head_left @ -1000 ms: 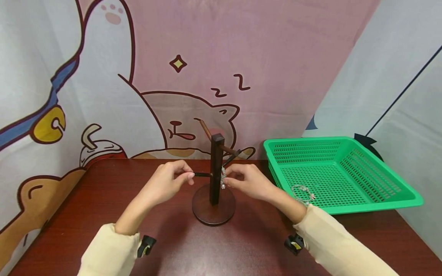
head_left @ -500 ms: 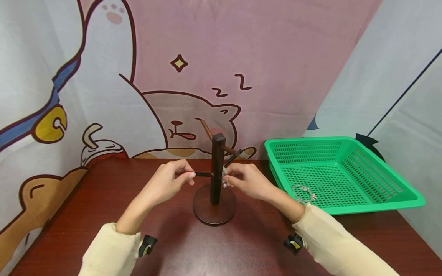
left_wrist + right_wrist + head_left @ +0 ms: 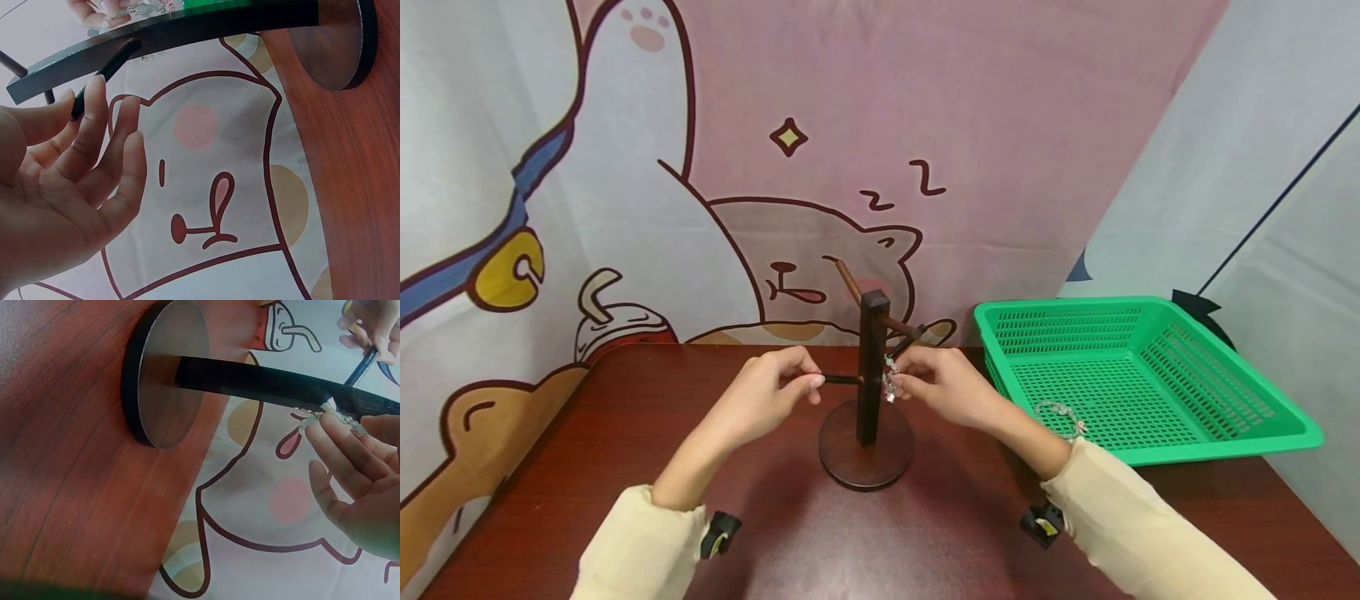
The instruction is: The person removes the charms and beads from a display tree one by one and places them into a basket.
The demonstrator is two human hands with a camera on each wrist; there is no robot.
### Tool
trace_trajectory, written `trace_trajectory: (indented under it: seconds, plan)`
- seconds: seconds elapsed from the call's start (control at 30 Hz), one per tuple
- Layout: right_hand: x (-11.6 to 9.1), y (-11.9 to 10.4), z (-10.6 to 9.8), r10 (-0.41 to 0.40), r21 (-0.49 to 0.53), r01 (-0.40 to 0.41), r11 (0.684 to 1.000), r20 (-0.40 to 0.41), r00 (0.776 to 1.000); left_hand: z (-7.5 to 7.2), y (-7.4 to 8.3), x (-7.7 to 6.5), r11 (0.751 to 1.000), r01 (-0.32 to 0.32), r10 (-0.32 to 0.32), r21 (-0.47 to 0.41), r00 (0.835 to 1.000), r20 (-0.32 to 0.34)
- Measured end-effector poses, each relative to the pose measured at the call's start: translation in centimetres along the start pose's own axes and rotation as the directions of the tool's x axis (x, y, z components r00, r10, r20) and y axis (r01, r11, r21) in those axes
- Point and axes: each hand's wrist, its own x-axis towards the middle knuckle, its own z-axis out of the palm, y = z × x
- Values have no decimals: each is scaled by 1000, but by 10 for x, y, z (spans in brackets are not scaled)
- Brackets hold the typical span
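A dark wooden stand point(image 3: 871, 358) with a round base and several pegs stands upright on the table. My left hand point(image 3: 763, 396) pinches the tip of its left peg point(image 3: 842, 380) between thumb and forefinger; the left wrist view shows the other fingers loosely curled. On the post's other side, my right hand point(image 3: 947, 387) pinches a clear beaded bracelet point(image 3: 891, 385) that hangs down close beside the post. Seen from the right wrist, small pale charms point(image 3: 328, 406) lie at the fingertips, against the dark post. Part of the bracelet is hidden by the fingers.
To the right, a green plastic basket point(image 3: 1217, 456) sits on the reddish-brown table point(image 3: 775, 517). Inside its near left corner lies another clear beaded bracelet point(image 3: 1078, 426), partly behind the right forearm. A cartoon-printed cloth point(image 3: 1000, 125) hangs behind the table.
My right hand has shifted slightly up and to the right, drawing the bracelet a little away from the post. The left hand keeps its pinch on the peg.
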Motion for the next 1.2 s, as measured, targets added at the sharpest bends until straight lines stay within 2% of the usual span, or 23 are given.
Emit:
trace_trajectory:
  seconds: [0.27,0.8,1.2]
  plan:
    - [1,-1,-9,17,-42,-17,999,-7,1000,0,-1,0,1000,1,-1,1,1000,0]
    - [2,-3,-25,23,-32,-25,999,-54,998,0,0,0,1000,-3,3,7,1000,4]
    - [0,-7,-41,37,-67,-42,997,-73,997,0,0,0,1000,6,-6,4,1000,7]
